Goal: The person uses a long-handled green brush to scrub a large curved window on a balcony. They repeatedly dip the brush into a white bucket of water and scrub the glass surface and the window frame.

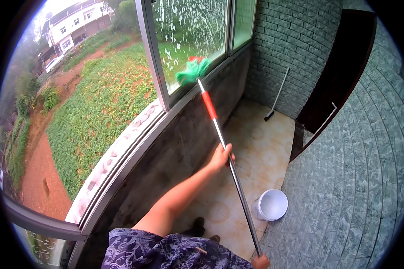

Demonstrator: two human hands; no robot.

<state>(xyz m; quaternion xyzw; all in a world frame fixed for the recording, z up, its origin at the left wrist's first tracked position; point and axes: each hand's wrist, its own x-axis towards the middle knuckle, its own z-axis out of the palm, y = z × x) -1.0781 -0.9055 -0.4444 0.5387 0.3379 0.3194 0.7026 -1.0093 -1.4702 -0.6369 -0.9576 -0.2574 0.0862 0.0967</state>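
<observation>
A long-handled mop [237,181] with a metal pole and a red sleeve slants up from the lower right. Partway along the pole my left hand [221,157] grips it, arm stretched forward. My right hand [261,261] holds the pole's lower end at the bottom edge of the view. The mop's green and red head [193,70] is at the lower part of a sliding window pane [192,37], just above the frame's bottom rail. White suds and wet streaks cover that glass.
A white plastic bucket [272,205] stands on the tiled floor [256,141] to the right. A long-handled brush [277,94] leans on the grey brick-patterned wall [293,43] near a dark doorway [330,67]. Left of the pane, the window opening [121,161] gives onto a green field.
</observation>
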